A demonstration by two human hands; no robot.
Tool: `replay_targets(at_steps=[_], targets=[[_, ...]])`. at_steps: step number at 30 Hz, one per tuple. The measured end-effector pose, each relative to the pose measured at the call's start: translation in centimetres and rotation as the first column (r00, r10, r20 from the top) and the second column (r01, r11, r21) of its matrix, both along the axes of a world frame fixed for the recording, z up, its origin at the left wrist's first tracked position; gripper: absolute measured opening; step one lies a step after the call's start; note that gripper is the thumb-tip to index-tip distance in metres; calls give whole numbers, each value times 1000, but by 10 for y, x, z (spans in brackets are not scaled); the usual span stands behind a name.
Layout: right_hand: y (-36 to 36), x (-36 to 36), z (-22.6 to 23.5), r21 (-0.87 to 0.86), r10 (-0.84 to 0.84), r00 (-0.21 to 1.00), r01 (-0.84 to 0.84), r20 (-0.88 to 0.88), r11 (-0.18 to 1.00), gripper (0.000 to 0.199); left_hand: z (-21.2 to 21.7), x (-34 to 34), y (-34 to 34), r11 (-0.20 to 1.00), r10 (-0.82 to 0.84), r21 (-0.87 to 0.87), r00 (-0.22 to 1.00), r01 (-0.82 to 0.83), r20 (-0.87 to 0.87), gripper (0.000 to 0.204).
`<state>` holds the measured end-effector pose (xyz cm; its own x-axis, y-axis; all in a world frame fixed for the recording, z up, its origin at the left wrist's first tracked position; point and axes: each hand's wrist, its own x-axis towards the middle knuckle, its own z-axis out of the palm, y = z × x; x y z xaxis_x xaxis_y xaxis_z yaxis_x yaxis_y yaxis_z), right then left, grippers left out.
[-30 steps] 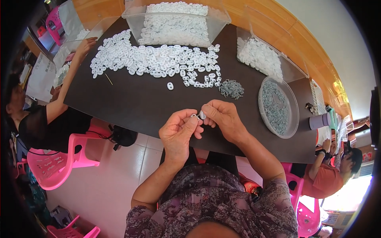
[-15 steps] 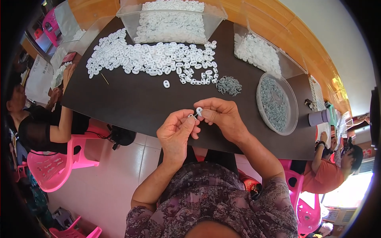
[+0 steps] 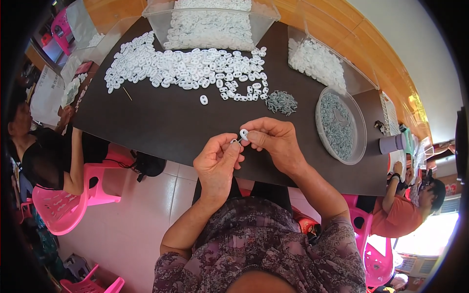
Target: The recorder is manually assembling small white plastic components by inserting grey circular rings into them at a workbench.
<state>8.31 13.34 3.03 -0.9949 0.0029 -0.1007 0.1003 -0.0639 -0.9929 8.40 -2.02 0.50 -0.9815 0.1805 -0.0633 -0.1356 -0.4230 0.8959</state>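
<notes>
Close together above the near part of the dark table, both my hands are closed in pinches. Between the thumb and fingers of my right hand [image 3: 270, 141] is a white oval two-hole plastic piece [image 3: 244, 133]. My left hand [image 3: 218, 158] pinches a small white ring-like piece [image 3: 234, 141]; its lower part is hidden by the fingers. A thin dark line seems to run between the two pieces, too small to name. Ahead of my hands one loose white oval piece [image 3: 203, 100] lies on the table. To the right of it sits a heap of small grey screw-like pins [image 3: 282, 102].
Many white pieces [image 3: 183, 68] spread before a clear bin [image 3: 266, 13]. A second clear box [image 3: 359, 80] and a round tub [image 3: 362, 141] of grey pins stand right. A thin stick [image 3: 127, 94] lies left. People sit at both sides, near pink chairs [image 3: 61, 207].
My hands stay nearly in place, the white pieces still pinched and slightly shifted. The person on the left has lowered an arm toward the table edge.
</notes>
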Motion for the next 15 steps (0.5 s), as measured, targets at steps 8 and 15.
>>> replay_targets(at_steps=[8,15], targets=[[-4,1,2,43,-9,1000,10,-22,999,14,-1,1,0,999,6,-41,1000,-7,-17,16],[-5,2,0,90,-23,998,28,-63,996,15,-4,3,1,996,37,-78,998,-41,-51,15]])
